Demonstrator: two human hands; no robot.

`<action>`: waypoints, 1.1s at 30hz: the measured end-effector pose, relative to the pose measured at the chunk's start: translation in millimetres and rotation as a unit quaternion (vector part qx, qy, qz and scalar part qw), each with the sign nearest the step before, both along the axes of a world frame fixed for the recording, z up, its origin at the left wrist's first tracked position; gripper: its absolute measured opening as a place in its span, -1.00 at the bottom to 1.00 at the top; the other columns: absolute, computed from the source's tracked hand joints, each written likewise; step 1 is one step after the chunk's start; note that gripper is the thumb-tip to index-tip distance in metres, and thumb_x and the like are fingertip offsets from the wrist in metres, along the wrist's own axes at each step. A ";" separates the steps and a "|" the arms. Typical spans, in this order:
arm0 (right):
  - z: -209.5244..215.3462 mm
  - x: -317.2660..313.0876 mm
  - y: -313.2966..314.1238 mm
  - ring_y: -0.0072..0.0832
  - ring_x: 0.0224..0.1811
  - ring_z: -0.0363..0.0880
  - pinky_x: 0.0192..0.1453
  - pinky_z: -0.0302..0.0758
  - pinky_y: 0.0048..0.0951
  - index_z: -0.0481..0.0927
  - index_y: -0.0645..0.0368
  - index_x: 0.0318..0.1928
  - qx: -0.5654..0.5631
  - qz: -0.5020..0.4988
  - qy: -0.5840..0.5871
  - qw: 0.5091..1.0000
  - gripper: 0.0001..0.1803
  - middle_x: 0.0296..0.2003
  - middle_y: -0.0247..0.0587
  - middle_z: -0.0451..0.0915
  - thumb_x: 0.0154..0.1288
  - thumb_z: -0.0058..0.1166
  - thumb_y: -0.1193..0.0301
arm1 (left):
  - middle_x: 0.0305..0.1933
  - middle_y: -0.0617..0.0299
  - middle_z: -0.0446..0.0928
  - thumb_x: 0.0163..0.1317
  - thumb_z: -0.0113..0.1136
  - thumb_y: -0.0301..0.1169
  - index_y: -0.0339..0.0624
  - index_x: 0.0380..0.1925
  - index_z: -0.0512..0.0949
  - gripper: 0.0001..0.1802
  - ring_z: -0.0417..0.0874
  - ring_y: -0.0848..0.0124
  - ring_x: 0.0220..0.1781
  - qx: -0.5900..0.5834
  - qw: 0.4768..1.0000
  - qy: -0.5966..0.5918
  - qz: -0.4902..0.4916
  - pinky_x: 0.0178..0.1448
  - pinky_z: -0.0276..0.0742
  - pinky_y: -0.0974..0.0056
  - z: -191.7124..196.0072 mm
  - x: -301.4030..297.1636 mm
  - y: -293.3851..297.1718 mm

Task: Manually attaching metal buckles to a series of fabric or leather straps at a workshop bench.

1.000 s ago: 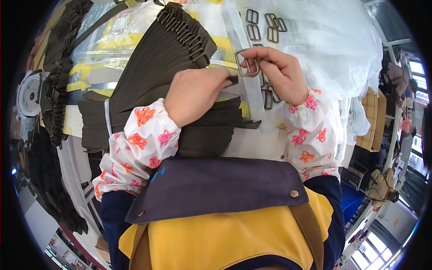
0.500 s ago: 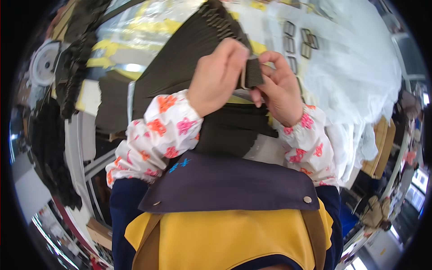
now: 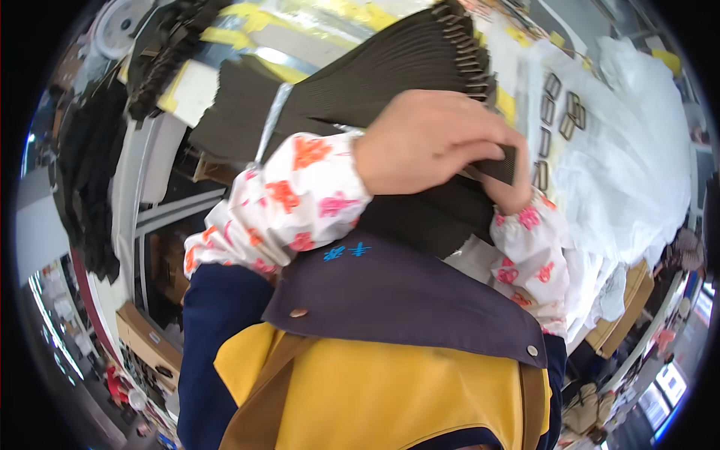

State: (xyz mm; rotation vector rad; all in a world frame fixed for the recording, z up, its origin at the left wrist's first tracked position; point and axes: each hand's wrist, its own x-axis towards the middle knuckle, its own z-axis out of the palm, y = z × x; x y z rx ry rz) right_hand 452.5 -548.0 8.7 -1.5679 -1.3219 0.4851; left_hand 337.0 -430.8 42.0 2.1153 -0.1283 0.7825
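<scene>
Pale surface (image 3: 193, 94) patched with yellow tape (image 3: 227, 37); directly on it, a fanned bundle of dark straps (image 3: 382, 64) and, at right, white sheeting (image 3: 630, 169).

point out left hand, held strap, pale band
Left hand (image 3: 420, 142), head view: back of hand.
Held strap (image 3: 505, 166), head view: visible flat face.
Pale band (image 3: 273, 122), head view: middle of its length.

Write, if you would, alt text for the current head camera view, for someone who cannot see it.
A person's left hand pinches a dark strap, with the right hand close behind it, partly hidden. A fanned bundle of straps lies beyond them, and metal buckles lie to the right on white sheeting.
</scene>
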 end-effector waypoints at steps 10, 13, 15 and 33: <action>-7.6 -5.6 9.3 -0.60 -0.54 0.53 -0.45 0.49 -0.60 0.34 0.29 -0.37 -0.147 -0.003 0.365 0.919 -0.92 -0.53 -0.30 0.45 0.16 -0.04 0.56 | -0.57 0.13 0.43 0.05 0.13 -0.45 -0.22 -0.47 0.46 -0.91 0.48 0.21 -0.52 0.077 0.978 0.185 0.064 -0.45 0.37 0.28 -18.4 -16.1 28.2; -6.8 -11.6 3.5 -0.59 -0.49 0.54 -0.43 0.45 -0.64 0.35 0.30 -0.36 -0.133 -0.035 0.249 0.959 -0.91 -0.52 -0.33 0.46 0.13 -0.03 0.58 | -0.55 0.13 0.43 0.02 0.09 -0.38 -0.17 -0.53 0.37 -0.87 0.50 0.13 -0.46 0.141 0.971 0.174 0.079 -0.42 0.39 0.14 -23.8 -13.3 24.9; -17.0 -9.1 -0.6 -0.71 -0.56 0.41 -0.48 0.35 -0.67 0.39 0.31 -0.39 -0.116 -0.068 0.124 0.983 -0.89 -0.59 -0.38 0.42 0.03 0.01 0.59 | -0.53 0.13 0.45 0.02 0.06 -0.36 -0.17 -0.54 0.36 -0.86 0.51 0.14 -0.44 0.168 0.957 0.211 0.101 -0.43 0.39 0.12 -20.3 -10.5 18.3; -8.7 -1.3 4.8 -0.63 -0.53 0.49 -0.45 0.42 -0.66 0.40 0.30 -0.36 -0.174 -0.024 0.215 0.961 -0.92 -0.50 -0.31 0.50 0.06 -0.07 0.61 | -0.62 0.22 0.46 -0.06 0.06 -0.35 -0.12 -0.54 0.42 -0.89 0.56 0.24 -0.54 0.305 0.934 0.185 0.022 -0.57 0.40 0.22 -11.1 -3.4 19.3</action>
